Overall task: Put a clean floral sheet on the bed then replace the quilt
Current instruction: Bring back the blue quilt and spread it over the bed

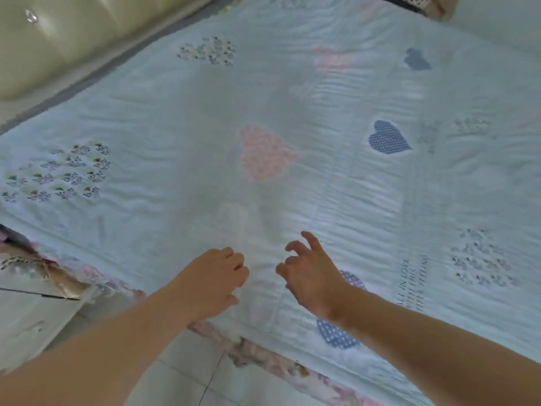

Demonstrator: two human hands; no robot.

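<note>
Bedroom, pale tile floor (181,376) beside a bed with a padded headboard (58,39). Quilt (292,112) with heart patches lies spread flat across the mattress; floral sheet (263,358) shows only as a strip along the near edge beneath it. Left hand (213,282) loosely curled, right hand (313,273) spread, neither gripping, both over the quilt's near part, probably to smooth it.

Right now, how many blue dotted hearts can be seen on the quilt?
3: one blurred far heart, one middle-right heart, one near heart partly under the right wrist. More may lie outside view.
</note>
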